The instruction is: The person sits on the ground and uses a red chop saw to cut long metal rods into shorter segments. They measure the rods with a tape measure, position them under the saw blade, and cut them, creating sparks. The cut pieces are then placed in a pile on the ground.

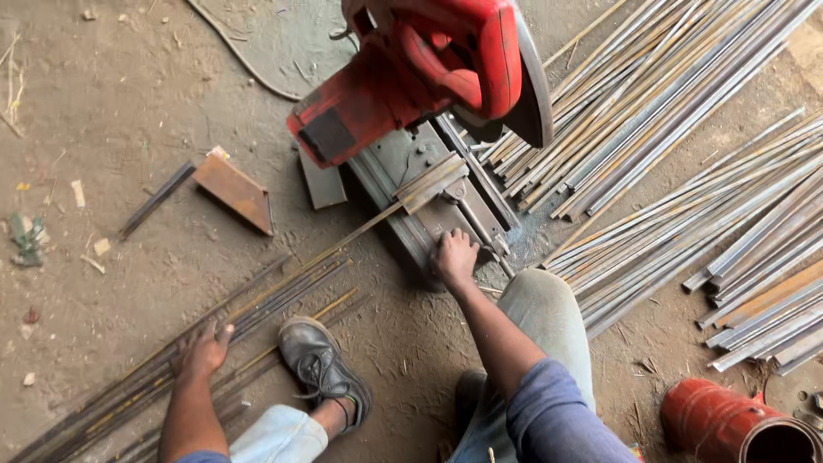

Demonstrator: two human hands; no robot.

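Your left hand (202, 350), lower left of the frame: palm down, fingers spread and pressed on a bundle of thin steel rods (257, 310) lying on the dirt floor (111, 103); it rests on them without closing round any.

Your right hand (454, 257), centre of the frame: fingers spread flat on the grey base (403, 167) of the chop saw, beside its vise clamp (433, 182); released, gripping nothing.

Chop saw (411, 73), upper centre: red motor housing and guard, cutting disc raised clear of the base.

Single rod (360, 230), centre: runs from the bundle up through the vise clamp, at a slant toward the upper right.

Long steel bars (686, 94), upper right and right edge: several loose piles fanned out on the floor, some rusted.

Rusty steel angle piece (233, 190), left of the saw: lies apart from a short dark flat bar (157, 200).

Your black shoe (319, 367), lower centre: planted just beside the rods, near your left hand.

Red cylinder (737, 424), lower right corner: lies on its side, open end toward the corner.

Cable (236, 47), upper centre-left: curves across the floor toward the saw.
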